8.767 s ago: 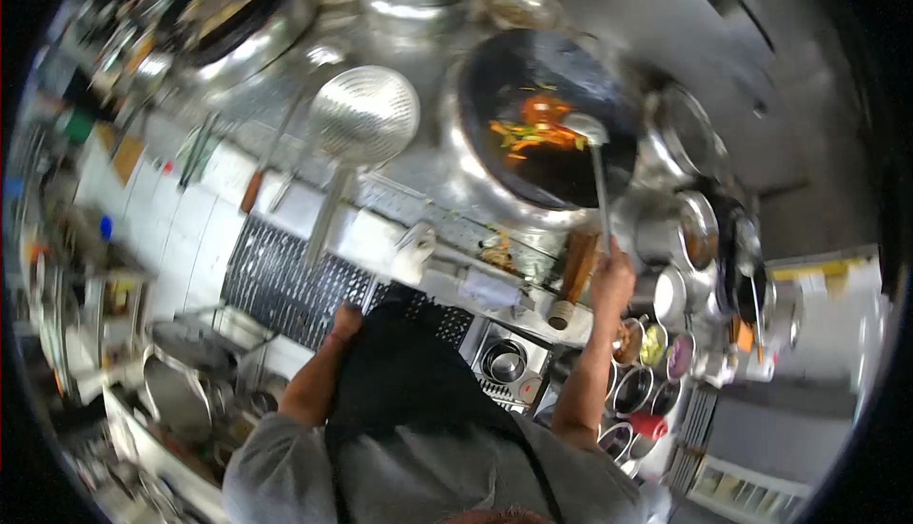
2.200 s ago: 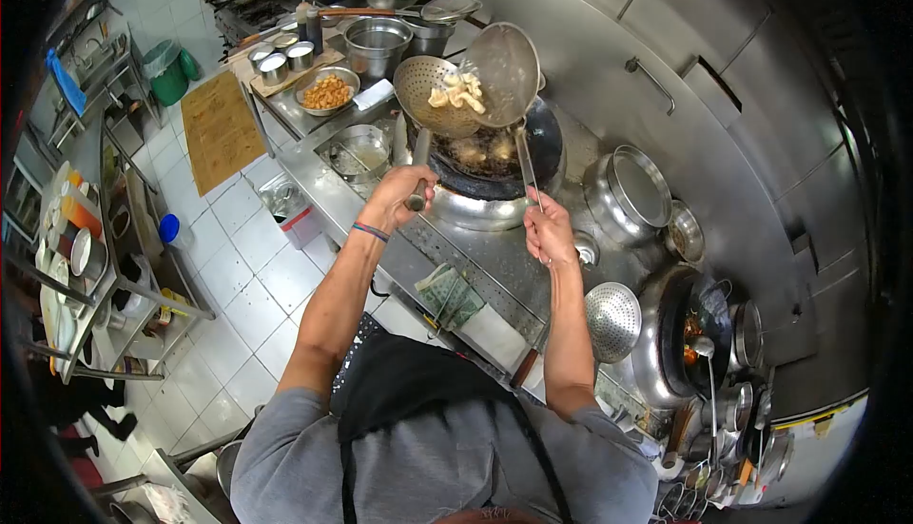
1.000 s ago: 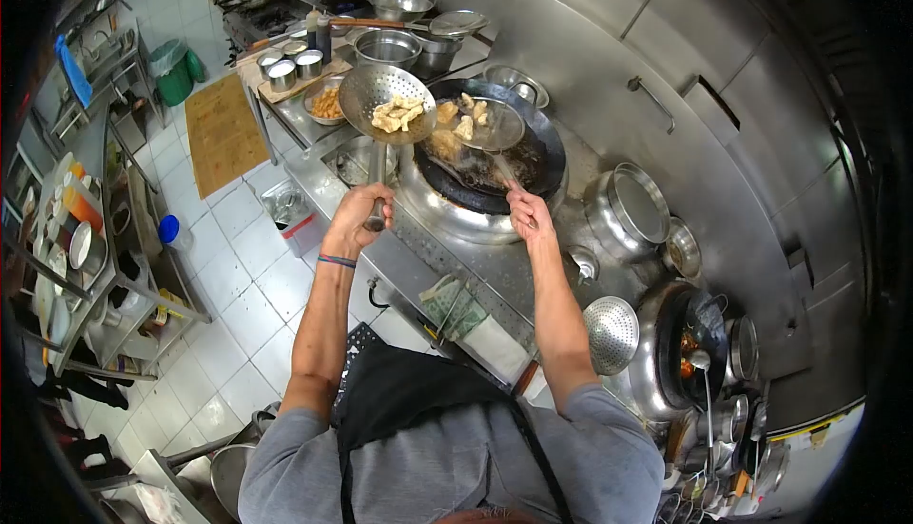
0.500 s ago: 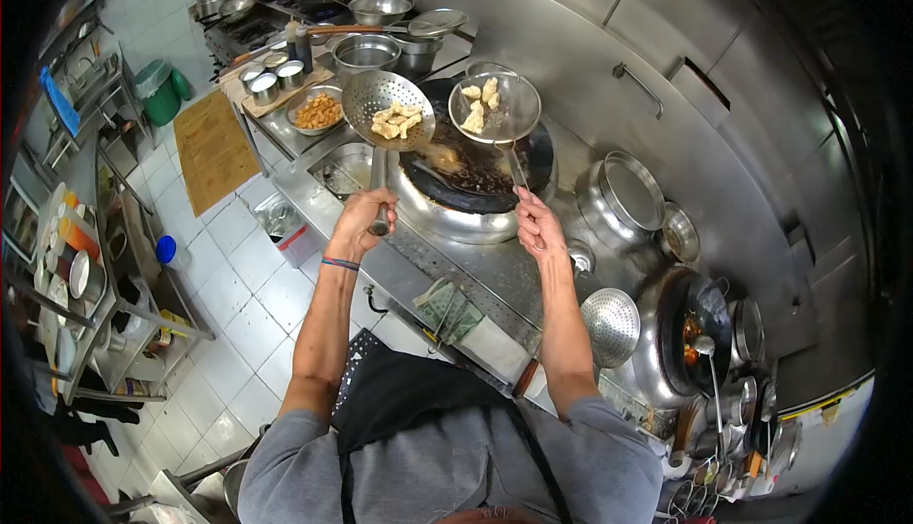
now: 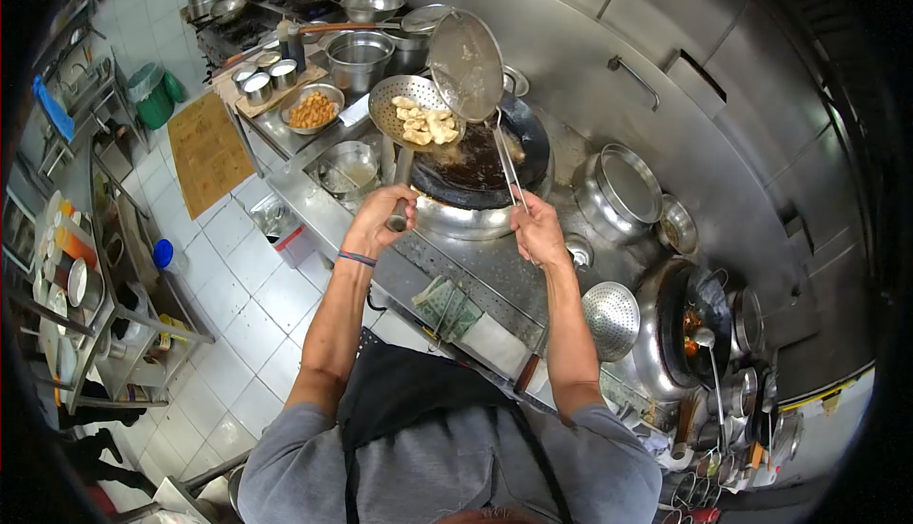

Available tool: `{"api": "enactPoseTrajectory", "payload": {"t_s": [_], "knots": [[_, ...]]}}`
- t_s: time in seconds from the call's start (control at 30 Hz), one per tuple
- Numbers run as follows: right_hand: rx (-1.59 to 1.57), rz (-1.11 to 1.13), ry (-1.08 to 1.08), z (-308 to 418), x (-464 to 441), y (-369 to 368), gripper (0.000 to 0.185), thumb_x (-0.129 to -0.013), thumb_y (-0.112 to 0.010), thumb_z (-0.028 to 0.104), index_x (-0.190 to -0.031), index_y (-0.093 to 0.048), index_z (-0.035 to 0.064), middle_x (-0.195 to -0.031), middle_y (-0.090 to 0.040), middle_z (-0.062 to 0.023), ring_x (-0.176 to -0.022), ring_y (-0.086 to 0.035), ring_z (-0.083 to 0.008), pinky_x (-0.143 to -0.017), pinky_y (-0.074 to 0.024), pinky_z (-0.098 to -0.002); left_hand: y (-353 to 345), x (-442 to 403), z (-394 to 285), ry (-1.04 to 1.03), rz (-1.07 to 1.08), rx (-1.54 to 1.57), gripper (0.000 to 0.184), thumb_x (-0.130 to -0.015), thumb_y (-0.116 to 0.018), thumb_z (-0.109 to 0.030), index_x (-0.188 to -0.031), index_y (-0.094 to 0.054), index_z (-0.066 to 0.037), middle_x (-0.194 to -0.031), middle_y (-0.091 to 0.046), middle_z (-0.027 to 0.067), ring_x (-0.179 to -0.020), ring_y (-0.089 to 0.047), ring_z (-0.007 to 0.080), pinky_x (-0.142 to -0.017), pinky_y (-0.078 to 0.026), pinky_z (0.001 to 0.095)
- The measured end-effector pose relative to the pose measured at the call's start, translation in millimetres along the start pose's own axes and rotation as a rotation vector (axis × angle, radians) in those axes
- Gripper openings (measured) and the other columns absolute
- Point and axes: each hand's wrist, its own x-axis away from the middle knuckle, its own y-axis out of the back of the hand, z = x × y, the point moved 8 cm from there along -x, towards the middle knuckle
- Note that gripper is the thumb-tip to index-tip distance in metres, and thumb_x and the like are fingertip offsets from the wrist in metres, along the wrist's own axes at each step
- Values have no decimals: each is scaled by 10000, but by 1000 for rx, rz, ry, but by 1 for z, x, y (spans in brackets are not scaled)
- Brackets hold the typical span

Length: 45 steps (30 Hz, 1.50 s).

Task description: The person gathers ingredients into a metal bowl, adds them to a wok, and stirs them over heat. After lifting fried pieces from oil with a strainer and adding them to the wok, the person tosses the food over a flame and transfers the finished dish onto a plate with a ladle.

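My left hand (image 5: 385, 217) is closed round the handle of a perforated ladle (image 5: 388, 94), which holds pale fried pieces (image 5: 425, 126). In my right hand (image 5: 537, 229) is the thin handle of a mesh strainer (image 5: 466, 65), tipped on its side above the ladle's right edge. No pieces show in the strainer's mesh. Both tools are over the left part of a wok (image 5: 533, 139) of dark oil, where a little food shows near the surface.
A bowl of orange-brown pieces (image 5: 312, 110) stands at the left beside metal cups (image 5: 257, 87) and a pot (image 5: 359, 58). Right of me are a second perforated ladle (image 5: 611, 322), a lidded pot (image 5: 618, 193) and another wok (image 5: 680, 329) with a ladle in it.
The strainer has moved left and up, turned on its side, and its pieces have left it. The perforated ladle has shifted right and holds more pieces.
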Motion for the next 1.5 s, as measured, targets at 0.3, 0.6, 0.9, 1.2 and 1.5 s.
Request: {"api": "enactPoseTrajectory", "payload": {"t_s": [0.3,0.6,0.9,1.2,1.5], "knots": [[344,-319,143,-12,-23,59,459,-986,-466,31,-1440,-489,-31,-721,-560,-34,-338,-418,-105,-298,-323,-304,33,20,-13,-18,76,189,85,-890,-623,-52,-850,-549,-37,-710,-541,28,-533,-523,112,-444,-456,286],[-190,-216,-191,-92,-53,63,454,-984,-447,25,-1438,-439,20,-721,-516,-11,-401,-388,-89,-325,-319,-275,66,37,-28,-130,-34,104,75,-878,-626,-58,-855,-561,-28,-710,-539,32,-540,-538,125,-444,-462,292],[-834,93,-257,-113,-58,52,276,-1006,-483,32,-1276,-531,62,-758,-504,14,-410,-369,-31,-322,-315,-212,58,33,-21,-80,-1,120,76,-889,-606,-60,-846,-565,-13,-667,-534,40,-522,-540,139,-446,-473,301],[-592,2,-178,-80,-36,57,320,-1007,-498,38,-1326,-481,59,-766,-519,5,-424,-386,-38,-314,-315,-227,56,22,-16,-97,-48,75,83,-880,-608,-49,-822,-555,-23,-676,-537,42,-522,-535,138,-443,-459,300],[271,-254,-50,-82,-33,80,531,-1002,-480,35,-1527,-401,33,-711,-538,-32,-415,-424,-72,-316,-326,-288,81,48,-12,-150,-48,112,139,-861,-615,-48,-967,-527,-27,-707,-513,34,-527,-512,127,-432,-437,293]]}}
